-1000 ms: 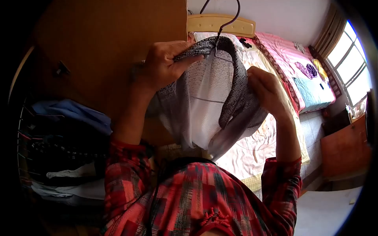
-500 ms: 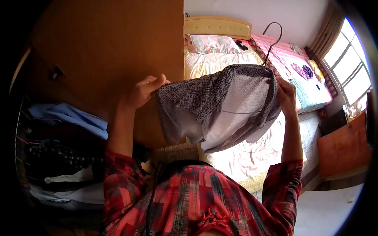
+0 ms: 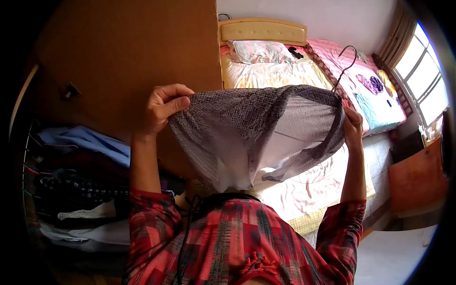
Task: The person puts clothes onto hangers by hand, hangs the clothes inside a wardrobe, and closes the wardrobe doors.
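Note:
A thin grey patterned garment (image 3: pixel 232 114) with a paler inside is stretched between my hands at chest height. My left hand (image 3: pixel 164 107) pinches its left edge between thumb and fingers. At the other end, my right hand (image 3: pixel 352 124) is closed on the right edge, its fingers partly hidden by the cloth. The dark hook of a hanger (image 3: pixel 350 61) sticks up from the garment's top right, just above my right hand; the rest of the hanger is hidden.
A large brown panel (image 3: pixel 128 52) stands at the left, above stacked or hung clothes (image 3: pixel 85 142). Beyond the garment is a bed (image 3: pixel 304 194) with a pillow (image 3: pixel 261 52); a second, pink-covered bed (image 3: pixel 327 52) is beside it. Right are a window (image 3: pixel 420 66) and reddish-brown furniture (image 3: pixel 413 178).
The garment has been spread wide and turned, its hanger hook shifting to the right. My left hand has moved left to the garment's outer edge; my right hand has moved right and down.

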`<action>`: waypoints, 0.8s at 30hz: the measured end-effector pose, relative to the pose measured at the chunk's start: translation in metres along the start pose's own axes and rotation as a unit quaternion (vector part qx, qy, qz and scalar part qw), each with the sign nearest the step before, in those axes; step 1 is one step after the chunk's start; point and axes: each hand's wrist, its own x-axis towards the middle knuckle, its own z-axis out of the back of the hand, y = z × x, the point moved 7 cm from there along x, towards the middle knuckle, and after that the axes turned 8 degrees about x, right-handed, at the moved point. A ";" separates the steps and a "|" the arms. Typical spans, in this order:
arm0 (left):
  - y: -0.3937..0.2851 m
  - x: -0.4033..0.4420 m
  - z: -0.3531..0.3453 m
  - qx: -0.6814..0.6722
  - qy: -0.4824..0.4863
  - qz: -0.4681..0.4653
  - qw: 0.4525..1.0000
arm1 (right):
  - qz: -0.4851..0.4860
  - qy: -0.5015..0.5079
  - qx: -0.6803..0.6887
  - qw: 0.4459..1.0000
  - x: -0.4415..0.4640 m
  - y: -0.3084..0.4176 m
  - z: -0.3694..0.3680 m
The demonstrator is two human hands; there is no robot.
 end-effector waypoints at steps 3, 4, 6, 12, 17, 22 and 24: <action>-0.004 -0.001 0.003 0.009 -0.001 -0.030 1.000 | -0.008 -0.026 0.017 0.999 -0.004 -0.006 -0.002; -0.004 -0.002 0.001 0.024 0.011 -0.045 0.999 | -0.007 -0.032 0.032 0.999 -0.004 -0.008 -0.003; 0.008 -0.006 0.003 0.063 0.017 -0.004 0.998 | 0.015 -0.049 0.018 0.999 -0.004 -0.004 -0.006; -0.024 -0.023 -0.011 0.271 -0.071 -0.083 0.956 | 0.143 0.059 -0.068 0.986 0.007 0.009 -0.032; -0.036 -0.063 -0.045 0.374 -0.063 -0.063 0.923 | 0.147 0.164 -0.071 0.973 0.025 0.022 -0.116; -0.022 -0.134 -0.053 0.455 -0.194 0.072 0.866 | 0.067 0.345 0.058 0.934 0.012 0.042 -0.236; -0.033 -0.172 -0.052 0.484 -0.271 0.067 0.829 | 0.084 0.403 0.108 0.905 -0.003 0.055 -0.274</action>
